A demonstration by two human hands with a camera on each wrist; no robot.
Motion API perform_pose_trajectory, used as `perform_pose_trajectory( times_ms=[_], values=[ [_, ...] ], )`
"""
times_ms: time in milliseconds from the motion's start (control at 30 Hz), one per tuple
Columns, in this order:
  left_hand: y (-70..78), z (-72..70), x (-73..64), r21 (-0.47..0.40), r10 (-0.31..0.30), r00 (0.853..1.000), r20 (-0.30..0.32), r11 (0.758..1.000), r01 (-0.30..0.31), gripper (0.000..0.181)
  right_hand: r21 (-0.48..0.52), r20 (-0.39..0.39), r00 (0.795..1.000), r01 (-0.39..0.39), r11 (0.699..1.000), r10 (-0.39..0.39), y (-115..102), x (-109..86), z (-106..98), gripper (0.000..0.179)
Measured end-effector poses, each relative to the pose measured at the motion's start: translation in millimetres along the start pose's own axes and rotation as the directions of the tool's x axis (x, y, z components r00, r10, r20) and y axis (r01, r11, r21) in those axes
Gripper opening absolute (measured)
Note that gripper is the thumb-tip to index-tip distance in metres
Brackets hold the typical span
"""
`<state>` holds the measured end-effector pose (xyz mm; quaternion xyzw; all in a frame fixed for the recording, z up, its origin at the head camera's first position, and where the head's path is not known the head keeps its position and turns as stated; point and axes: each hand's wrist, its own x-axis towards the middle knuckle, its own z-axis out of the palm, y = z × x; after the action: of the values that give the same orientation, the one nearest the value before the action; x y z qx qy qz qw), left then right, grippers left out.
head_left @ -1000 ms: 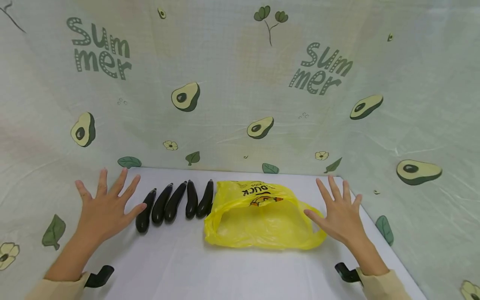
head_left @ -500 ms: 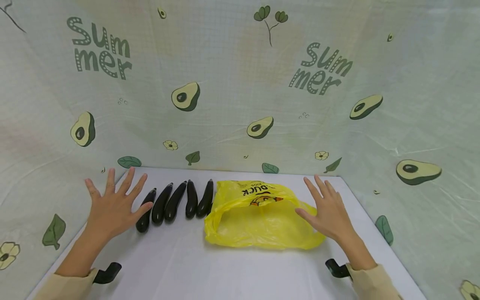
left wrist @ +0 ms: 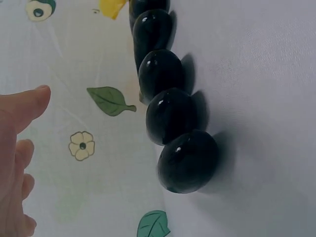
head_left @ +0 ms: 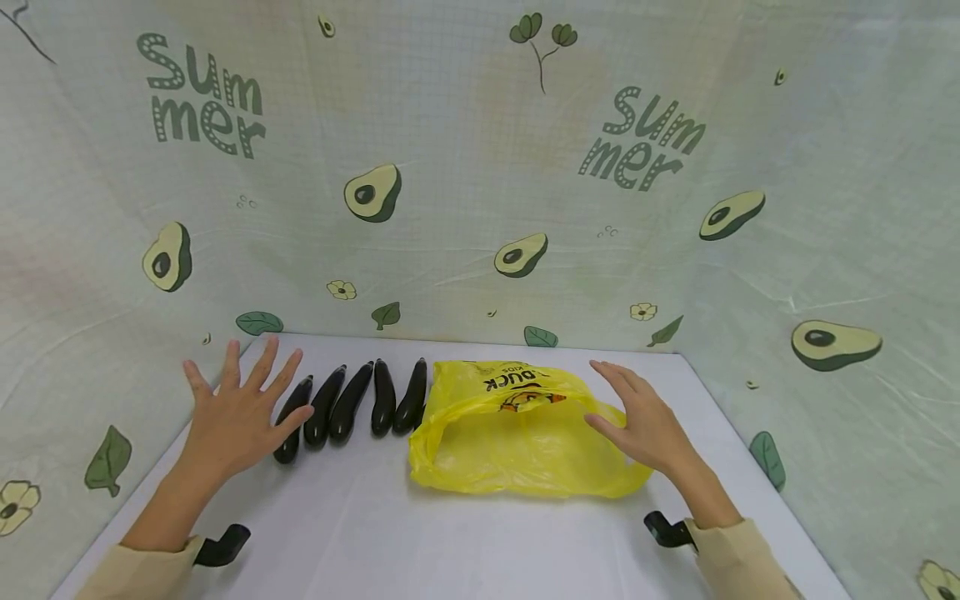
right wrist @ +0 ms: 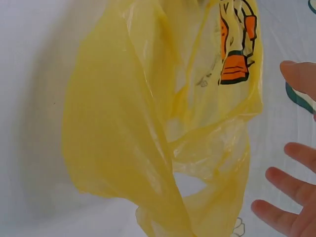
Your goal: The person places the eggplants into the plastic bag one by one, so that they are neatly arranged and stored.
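Observation:
Several glossy dark eggplants (head_left: 348,408) lie in a row on the left half of the white table, stalks pointing to the back. To their right is a yellow plastic bag (head_left: 517,462), its mouth gaping toward me. My left hand (head_left: 236,425) hovers with spread fingers beside the leftmost eggplant (left wrist: 187,160), its thumb overlapping that eggplant in the head view. Straight-fingered, my right hand (head_left: 648,421) is held above the bag's right side. In the right wrist view its fingertips (right wrist: 279,180) are apart from the bag. Both hands hold nothing.
A pale cloth (head_left: 450,125) printed with avocados, leaves and "summer" hangs behind the table and at both sides. The white tabletop (head_left: 375,533) reaches from the bag and eggplants toward me. Black wrist mounts (head_left: 222,546) stick out from both sleeves.
My left hand has drifted right, toward the eggplants. My right hand has shifted left over the bag's edge, its fingers coming closer together. The bag and eggplants have stayed put.

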<state>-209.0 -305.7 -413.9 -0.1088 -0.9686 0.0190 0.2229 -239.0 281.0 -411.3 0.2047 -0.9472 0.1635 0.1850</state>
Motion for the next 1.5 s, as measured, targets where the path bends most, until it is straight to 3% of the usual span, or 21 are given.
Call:
perform_pose_trajectory(
  times_ms=[300, 567, 867, 1167, 1500],
  values=[
    [4.4, 5.1, -2.0, -0.035, -0.001, 1.000, 0.018, 0.999, 0.002, 0.092, 0.111, 0.105, 0.994, -0.008, 0.994, -0.004, 7.3, -2.4, 5.2, 0.067],
    [13.9, 12.0, -0.7, -0.111, -0.019, 0.995, 0.100, 0.993, 0.030, 0.094, 0.139, 0.114, 0.993, 0.004, 0.990, -0.020, 10.2, -2.3, 8.1, 0.051],
    [21.3, 17.7, -1.0, -0.185, -0.036, 0.987, 0.159, 0.980, 0.066, 0.090, 0.202, 0.123, 0.992, 0.012, 0.979, -0.038, 14.4, -2.6, 13.0, 0.045],
    [20.4, 26.3, -4.1, -0.268, -0.072, 0.976, 0.207, 0.955, 0.127, 0.088, 0.229, 0.144, 0.989, 0.012, 0.973, -0.046, 17.2, -2.8, 19.0, 0.045],
    [13.7, 33.0, -5.1, -0.396, -0.100, 0.956, 0.275, 0.895, 0.207, 0.089, 0.235, 0.140, 0.988, 0.028, 0.972, -0.062, 18.4, -3.1, 23.3, 0.044]
  ],
)
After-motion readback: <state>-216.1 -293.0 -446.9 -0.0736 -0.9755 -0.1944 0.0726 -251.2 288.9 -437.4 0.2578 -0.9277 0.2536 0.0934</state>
